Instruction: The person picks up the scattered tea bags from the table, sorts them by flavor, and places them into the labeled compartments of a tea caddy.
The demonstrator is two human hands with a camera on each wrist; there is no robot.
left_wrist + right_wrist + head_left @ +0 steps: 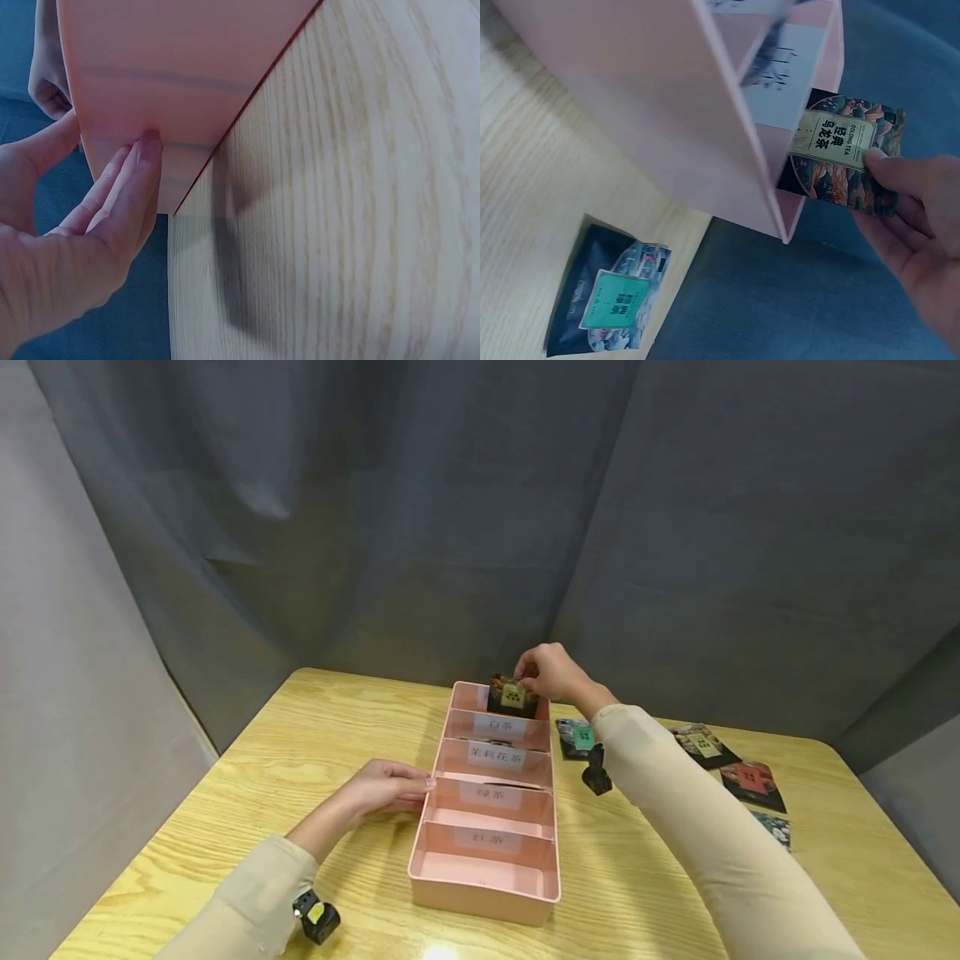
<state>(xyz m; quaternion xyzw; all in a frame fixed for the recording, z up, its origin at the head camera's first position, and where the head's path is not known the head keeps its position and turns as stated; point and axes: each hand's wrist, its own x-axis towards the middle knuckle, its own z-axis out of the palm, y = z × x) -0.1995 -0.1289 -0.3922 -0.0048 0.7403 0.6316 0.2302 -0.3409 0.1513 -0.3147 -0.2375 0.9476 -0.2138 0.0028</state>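
Note:
With thumb and fingers my right hand [555, 672] pinches a dark oolong tea packet [838, 146] with a pale yellow label. The packet's lower part is inside the farthest compartment of a pink divided box [487, 897]; in the right wrist view the box wall partly hides it. My left hand [386, 789] holds the box's left side wall, thumb at the rim and fingers [139, 176] against the outer face. White paper labels [497, 757] with writing mark the compartments.
Right of the box lies a green-labelled packet [577, 739]. Farther right lie a yellow-labelled packet [705, 745], a red-labelled packet [753, 783] and another packet [774, 828] partly behind my right sleeve. A dark curtain [450, 527] hangs behind the wooden table [300, 743].

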